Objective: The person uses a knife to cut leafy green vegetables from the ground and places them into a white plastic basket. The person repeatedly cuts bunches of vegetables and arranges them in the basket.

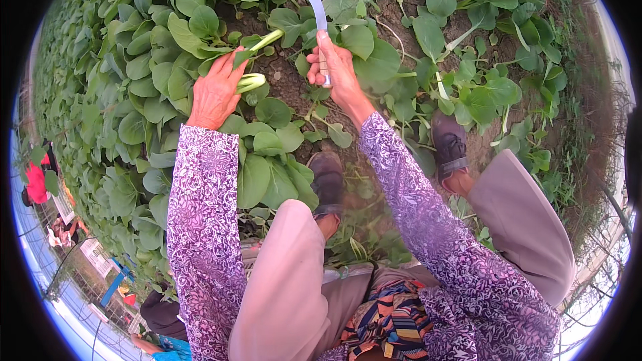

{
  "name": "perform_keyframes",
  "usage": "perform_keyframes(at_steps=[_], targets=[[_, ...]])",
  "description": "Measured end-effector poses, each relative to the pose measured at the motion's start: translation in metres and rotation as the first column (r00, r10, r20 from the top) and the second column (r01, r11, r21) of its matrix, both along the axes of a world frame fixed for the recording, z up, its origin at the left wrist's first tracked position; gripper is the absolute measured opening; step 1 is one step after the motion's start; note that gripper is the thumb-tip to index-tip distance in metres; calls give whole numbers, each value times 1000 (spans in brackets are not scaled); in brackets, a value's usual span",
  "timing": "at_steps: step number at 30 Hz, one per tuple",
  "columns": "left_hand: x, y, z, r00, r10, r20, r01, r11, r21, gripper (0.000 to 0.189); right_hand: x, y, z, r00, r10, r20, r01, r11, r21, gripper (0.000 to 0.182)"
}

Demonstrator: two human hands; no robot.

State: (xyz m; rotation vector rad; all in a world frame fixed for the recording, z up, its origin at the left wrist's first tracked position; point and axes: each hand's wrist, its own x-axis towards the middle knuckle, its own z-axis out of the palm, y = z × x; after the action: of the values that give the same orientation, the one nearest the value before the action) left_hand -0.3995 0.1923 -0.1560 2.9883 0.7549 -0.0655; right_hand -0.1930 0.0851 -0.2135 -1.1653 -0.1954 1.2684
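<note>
My left hand (216, 89) is closed around a leafy green vegetable, palm down at the edge of the dense planting. Its pale cut stem base (252, 82) sticks out past my fingers, toward the right. Just beyond my fingertips a second light-green stalk (268, 40) slants over the soil. In my right hand (335, 64) is a small hooked knife with a pale handle, its curved steel blade (318, 10) pointing away from me. The blade is above the plants, apart from the stem in my left hand. My palm hides part of the held plant.
Thick leafy greens (130, 105) fill the left side. Loose, sprawling leaves (481, 90) lie over bare soil (291, 77) at the right. My dark shoes (327, 180) stand among the leaves. White crates (96, 256) and another person (168, 318) are at the lower left.
</note>
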Motion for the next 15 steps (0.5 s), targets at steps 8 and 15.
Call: perform_keyframes(at_steps=[8,15], targets=[[-5,-3,-7,996,-67,-58,78,977,199,42,-39,59,-20,992,-124,-19,120,983,-136,38],[4,-25,23,983,-181,5,177,966,190,10,-30,44,-11,958,-172,-228,215,960,181,21]])
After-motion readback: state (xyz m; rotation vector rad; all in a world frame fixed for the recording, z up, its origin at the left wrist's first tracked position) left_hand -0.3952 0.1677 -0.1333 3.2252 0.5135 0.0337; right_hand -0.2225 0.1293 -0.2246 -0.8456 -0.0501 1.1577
